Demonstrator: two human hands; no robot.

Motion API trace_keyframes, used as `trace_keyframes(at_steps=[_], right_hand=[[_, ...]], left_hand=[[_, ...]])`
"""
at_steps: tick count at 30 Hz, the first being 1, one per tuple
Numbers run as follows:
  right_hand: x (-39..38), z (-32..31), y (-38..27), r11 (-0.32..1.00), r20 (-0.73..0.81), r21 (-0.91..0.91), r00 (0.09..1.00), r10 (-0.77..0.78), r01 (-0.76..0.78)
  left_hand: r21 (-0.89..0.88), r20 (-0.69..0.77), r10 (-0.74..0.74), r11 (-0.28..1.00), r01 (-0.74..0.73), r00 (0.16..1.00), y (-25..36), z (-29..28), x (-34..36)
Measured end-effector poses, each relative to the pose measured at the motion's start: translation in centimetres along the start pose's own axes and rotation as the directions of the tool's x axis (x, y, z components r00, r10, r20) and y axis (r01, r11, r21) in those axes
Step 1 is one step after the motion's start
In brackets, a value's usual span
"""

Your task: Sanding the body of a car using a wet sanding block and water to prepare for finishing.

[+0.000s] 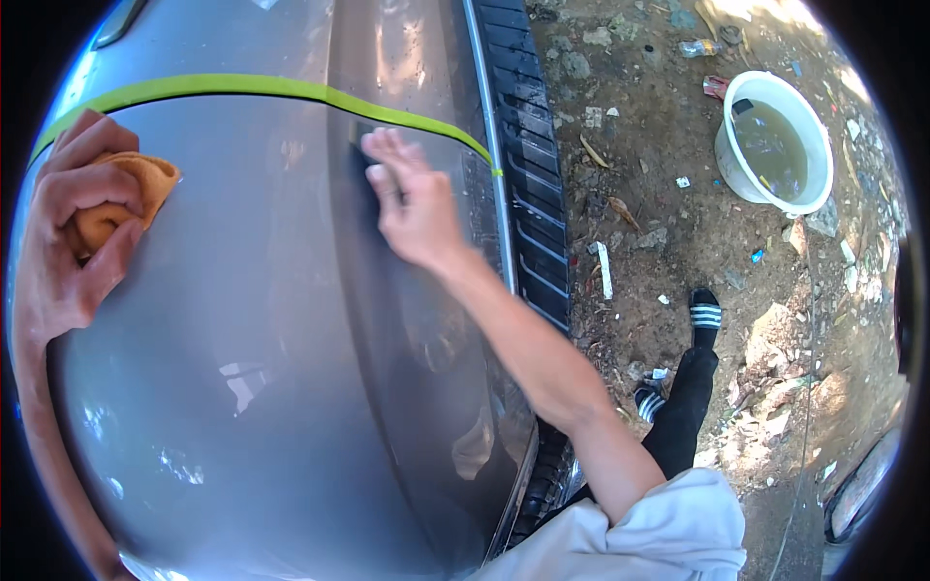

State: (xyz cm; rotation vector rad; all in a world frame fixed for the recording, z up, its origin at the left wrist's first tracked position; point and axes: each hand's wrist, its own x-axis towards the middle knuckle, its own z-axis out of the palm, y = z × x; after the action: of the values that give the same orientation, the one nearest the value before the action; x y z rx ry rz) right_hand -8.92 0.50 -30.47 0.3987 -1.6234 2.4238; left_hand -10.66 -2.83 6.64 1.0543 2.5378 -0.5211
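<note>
Orange cloth (153,177) in left hand (55,228)

A bucket (820,160) (water (775,145) inside) stands right of the vehicle (242,290).

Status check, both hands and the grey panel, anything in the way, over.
Left hand gripping orange cloth. Right hand at grey panel, fingers extended, grip unclear. Green strip crosses panel just ahead.

Well right of your right hand (415,208), you have 1 white bucket (733,167) of cloudy water (770,145) and 1 clear bottle (699,47) near it on the dirt (678,228).
</note>
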Motion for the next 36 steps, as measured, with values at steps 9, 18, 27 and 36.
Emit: trace_keyframes(at_steps=[9, 18, 27, 36], right_hand=[[-0.6, 0.8, -2.3, 0.987, -0.021, 0.155, 0.999, 0.042, -0.039], [-2.7, -1.9, 0.7, 1.000, 0.050, -0.016, 0.998, -0.023, 0.024], [-2.2, -1.3, -0.7, 1.000, 0.063, 0.014, 0.998, -0.025, 0.024], [-3.8, -1.1, -2.9, 0.984, 0.132, 0.178, 0.990, -0.051, 0.027]], left_hand=[[0.020, -0.027, -0.049, 0.999, 0.049, 0.998, 0.0, -0.3, -1.1], [0.044, 0.026, -0.021, 0.999, 0.020, 0.999, 0.6, -1.0, 0.1], [0.030, 0.007, -0.044, 0.999, 0.043, 0.999, 1.4, -1.2, 0.7], [0.037, -0.010, -0.080, 0.996, 0.080, 0.997, 1.2, -0.1, 0.0]])
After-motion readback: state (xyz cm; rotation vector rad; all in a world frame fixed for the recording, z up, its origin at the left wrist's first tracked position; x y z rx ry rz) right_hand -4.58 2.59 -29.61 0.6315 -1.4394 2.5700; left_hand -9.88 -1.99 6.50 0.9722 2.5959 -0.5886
